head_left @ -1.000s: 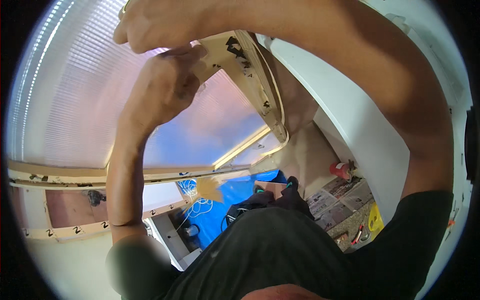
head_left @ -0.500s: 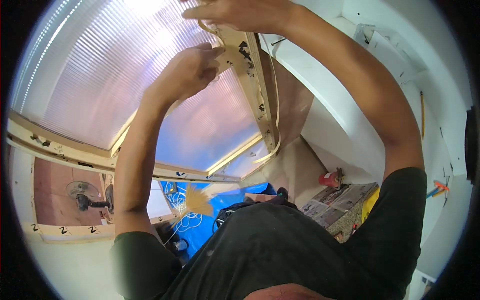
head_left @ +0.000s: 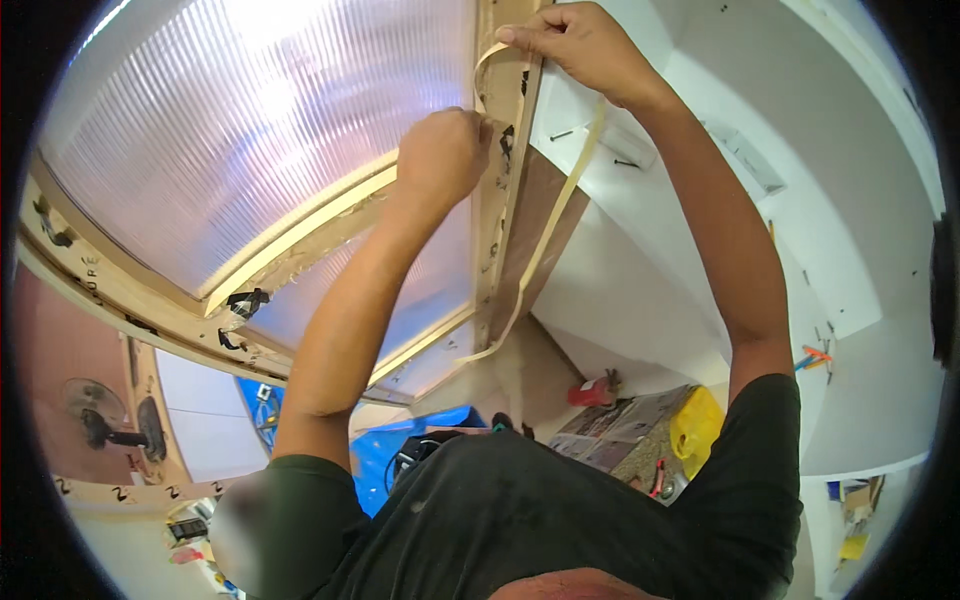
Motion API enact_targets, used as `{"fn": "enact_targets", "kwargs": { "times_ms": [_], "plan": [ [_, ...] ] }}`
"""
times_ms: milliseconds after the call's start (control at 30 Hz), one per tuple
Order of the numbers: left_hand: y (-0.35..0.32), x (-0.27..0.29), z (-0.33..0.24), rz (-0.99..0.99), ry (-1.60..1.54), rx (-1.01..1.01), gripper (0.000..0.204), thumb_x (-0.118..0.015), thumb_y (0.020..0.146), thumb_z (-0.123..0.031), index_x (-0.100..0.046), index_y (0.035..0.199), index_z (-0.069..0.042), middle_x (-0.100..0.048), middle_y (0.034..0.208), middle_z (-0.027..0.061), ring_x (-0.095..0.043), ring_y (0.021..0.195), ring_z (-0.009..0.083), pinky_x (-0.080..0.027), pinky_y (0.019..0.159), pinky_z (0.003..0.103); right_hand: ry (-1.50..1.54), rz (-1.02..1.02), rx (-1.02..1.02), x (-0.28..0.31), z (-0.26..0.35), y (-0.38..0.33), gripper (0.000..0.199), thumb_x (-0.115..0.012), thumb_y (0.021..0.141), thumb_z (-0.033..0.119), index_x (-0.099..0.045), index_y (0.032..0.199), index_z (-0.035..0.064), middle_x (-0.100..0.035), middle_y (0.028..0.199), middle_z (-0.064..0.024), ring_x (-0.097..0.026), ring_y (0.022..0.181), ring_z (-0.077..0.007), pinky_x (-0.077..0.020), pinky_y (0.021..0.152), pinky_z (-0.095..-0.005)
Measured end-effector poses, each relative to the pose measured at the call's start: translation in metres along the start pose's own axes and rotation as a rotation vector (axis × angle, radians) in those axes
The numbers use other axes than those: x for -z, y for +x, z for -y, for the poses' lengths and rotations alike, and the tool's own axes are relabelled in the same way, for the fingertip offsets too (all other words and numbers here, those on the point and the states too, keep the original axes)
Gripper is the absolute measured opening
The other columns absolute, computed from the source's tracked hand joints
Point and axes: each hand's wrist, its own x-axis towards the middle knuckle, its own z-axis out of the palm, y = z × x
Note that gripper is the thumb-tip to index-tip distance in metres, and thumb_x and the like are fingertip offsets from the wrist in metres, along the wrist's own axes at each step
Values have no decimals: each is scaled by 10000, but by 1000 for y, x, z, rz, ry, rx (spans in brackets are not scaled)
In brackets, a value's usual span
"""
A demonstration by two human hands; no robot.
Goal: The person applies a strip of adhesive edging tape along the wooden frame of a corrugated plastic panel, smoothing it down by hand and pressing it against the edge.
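Both my arms reach up to a pale wooden frame bar (head_left: 497, 230) that runs between ribbed translucent roof panels (head_left: 230, 130). My right hand (head_left: 575, 45) pinches the top end of a long thin beige strip (head_left: 545, 235) against the bar; the strip hangs down in a loose curve along the bar's right side. My left hand (head_left: 445, 155) is closed in a fist just left of the bar, pressed to its edge where the strip loops; what it grips is hidden.
A white slanted wall panel (head_left: 700, 200) with nails sticking out lies right of the bar. Below are a standing fan (head_left: 100, 425), a blue tarp (head_left: 375, 455), a red tool (head_left: 595, 390), a yellow container (head_left: 695, 430) and newspapers on the floor.
Both hands have risen along the wooden bar and the view has tilted further up. The strip now hangs longer below my right hand.
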Motion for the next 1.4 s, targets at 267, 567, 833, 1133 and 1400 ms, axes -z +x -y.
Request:
{"fn": "enact_targets", "kwargs": {
  "times_ms": [267, 567, 833, 1133, 1400],
  "plan": [
    [-3, -27, -13, -415, -286, 157, 202, -709, 1017, -218, -786, 1121, -63, -756, 945, 220, -726, 870, 456, -572, 789, 534, -1144, -1, 791, -1, 72, 29, 99, -760, 822, 158, -725, 838, 66, -684, 957, -91, -668, 1047, -308, -510, 930, -467],
    [0, -41, -24, -591, -372, 140, 192, -712, 1018, -176, -754, 1180, -80, -710, 1003, 164, -712, 840, 423, -575, 728, 506, -1158, -68, 861, -7, 74, 35, 82, -744, 852, 163, -689, 839, 105, -640, 970, -41, -625, 1095, -232, -408, 985, -444],
    [9, -57, -26, -714, -411, 100, 161, -696, 1007, -90, -732, 1142, -11, -685, 940, 180, -693, 792, 415, -563, 691, 500, -955, -322, 829, -15, 62, 24, 326, -880, 792, 208, -749, 1073, 106, -624, 1282, -131, -567, 1260, -358, -380, 1092, -531],
    [4, -49, -16, -645, -447, 66, 128, -669, 1009, -117, -689, 1063, -4, -649, 928, 200, -676, 779, 438, -538, 646, 521, -557, -1081, 441, -126, -5, -38, 574, -935, 844, 234, -683, 1320, 37, -665, 1260, -162, -597, 1102, -314, -499, 925, -447],
    [4, -45, -23, -586, -472, 25, 142, -680, 995, -122, -690, 1048, 10, -645, 914, 189, -667, 807, 433, -530, 674, 519, -406, -918, 226, -132, -16, -35, 695, -868, 849, 211, -616, 1472, 37, -535, 1489, -256, -574, 1293, -470, -469, 1081, -573]
  ]
}}
